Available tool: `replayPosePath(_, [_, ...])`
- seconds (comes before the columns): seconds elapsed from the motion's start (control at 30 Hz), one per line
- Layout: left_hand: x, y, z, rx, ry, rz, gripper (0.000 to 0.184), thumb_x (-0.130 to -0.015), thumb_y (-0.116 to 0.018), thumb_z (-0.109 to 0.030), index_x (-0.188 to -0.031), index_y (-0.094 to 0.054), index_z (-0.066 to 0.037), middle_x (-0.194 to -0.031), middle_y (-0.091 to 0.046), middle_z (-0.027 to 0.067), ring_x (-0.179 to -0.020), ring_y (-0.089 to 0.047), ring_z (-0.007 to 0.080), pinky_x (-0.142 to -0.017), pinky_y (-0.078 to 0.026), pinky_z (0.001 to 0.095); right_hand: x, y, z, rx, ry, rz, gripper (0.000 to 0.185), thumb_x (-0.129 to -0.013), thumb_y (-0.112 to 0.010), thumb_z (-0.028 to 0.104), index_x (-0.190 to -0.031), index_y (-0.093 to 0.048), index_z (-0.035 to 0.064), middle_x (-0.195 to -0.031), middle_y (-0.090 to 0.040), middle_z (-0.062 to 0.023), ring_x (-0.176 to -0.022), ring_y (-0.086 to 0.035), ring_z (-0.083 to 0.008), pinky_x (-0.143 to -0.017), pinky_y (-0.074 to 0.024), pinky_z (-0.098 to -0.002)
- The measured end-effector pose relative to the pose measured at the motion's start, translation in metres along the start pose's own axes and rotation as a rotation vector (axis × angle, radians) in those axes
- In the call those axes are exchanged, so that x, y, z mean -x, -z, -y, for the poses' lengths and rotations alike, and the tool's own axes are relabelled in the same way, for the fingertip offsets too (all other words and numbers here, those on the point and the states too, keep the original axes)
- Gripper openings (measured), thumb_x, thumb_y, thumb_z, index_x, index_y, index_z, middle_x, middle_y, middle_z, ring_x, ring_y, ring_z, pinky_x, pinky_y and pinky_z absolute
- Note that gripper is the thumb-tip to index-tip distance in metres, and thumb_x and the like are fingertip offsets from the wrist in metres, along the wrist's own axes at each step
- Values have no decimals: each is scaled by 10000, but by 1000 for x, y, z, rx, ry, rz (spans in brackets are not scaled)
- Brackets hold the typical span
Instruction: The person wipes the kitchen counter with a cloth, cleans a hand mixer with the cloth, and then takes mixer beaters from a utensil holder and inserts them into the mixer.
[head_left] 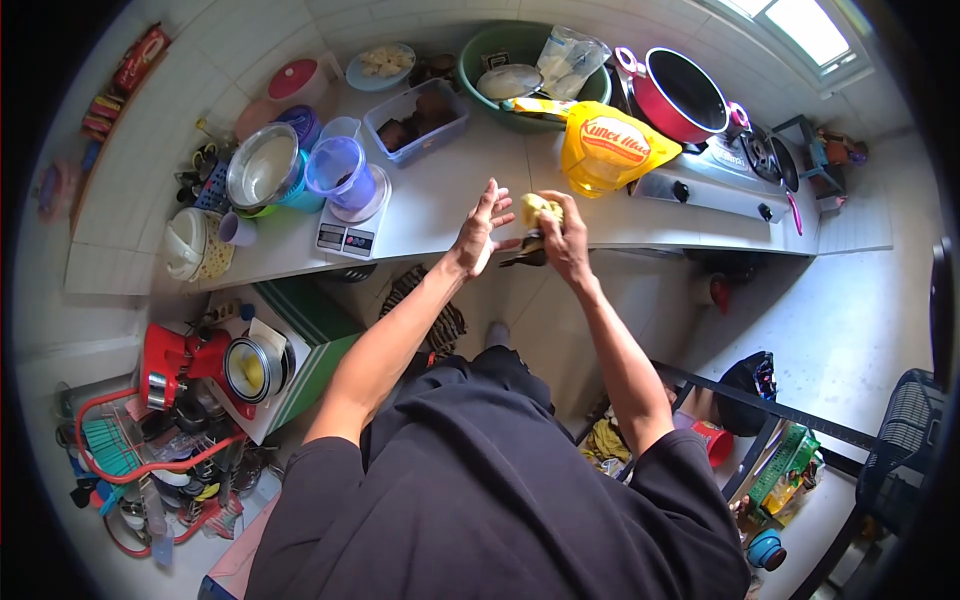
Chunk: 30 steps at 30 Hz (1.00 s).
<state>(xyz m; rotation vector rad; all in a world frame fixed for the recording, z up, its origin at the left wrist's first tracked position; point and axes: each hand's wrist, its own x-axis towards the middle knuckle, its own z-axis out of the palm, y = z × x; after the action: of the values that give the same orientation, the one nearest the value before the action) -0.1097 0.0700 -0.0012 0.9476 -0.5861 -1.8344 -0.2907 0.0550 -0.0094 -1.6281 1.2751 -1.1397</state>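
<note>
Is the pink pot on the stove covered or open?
Open. The pot shows its dark inside, and no lid lies over its rim. It sits at the back of the stove.

Window cut off above; lump partly behind right fingers

Crumpled, pale-yellow soft item: gripped in the right hand; dark material directly below.
</note>
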Motion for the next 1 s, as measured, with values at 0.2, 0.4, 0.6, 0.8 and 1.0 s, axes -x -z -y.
replayPosePath(0.2, [-25,2,24,-99,-390,-153,377,-1066,-490,-434,-1127,-591,-76,-1075,-608,42,-989,-600,144,-841,-522,302,7,-86,-20,22,52,106,552,-1059,-344,236,-1579,-287,58,-1648,-257,-160,-1542,-186,-310,-1252,-88,-401])
replayPosePath(0.4, [-28,37,40,245,-262,-387,477,-1030,-516,-496,-1263,-436,-87,-1209,-575,121,-1028,-643,349,-861,-595,537,25,-78,19,-232,-140,443,592,-1056,-339,301,-1592,-277,56,-1645,-272,-155,-1518,-241,-257,-1237,-158,-366])
replayPosePath(0.6, [-28,88,20,227,-135,-123,524,-1074,-392,-490,-1386,-396,-69,-1373,-570,173,-1087,-660,338,-850,-611,498,17,-27,58,-650,-347,628,421,-1028,-516,230,-1366,-594,-8,-1406,-600,-144,-1350,-503,-191,-1136,-363,-325])
replayPosePath(0.8, [0,18,-8,273,78,296,599,-1059,-394,-519,-1416,-462,-43,-1367,-603,87,-1143,-640,189,-945,-557,339,27,-30,1,-859,-728,218,591,-994,-620,416,-1432,-481,44,-1356,-600,-87,-1258,-565,-202,-1087,-415,-416])
replayPosePath(1.0, [-19,16,7,-327,-83,212,523,-1047,-565,-305,-1441,-452,20,-1327,-627,132,-1167,-630,187,-997,-528,331,43,-11,-21,-917,-717,-99,425,-959,-656,240,-1306,-571,10,-1246,-668,-80,-1153,-642,-209,-1032,-490,-397])
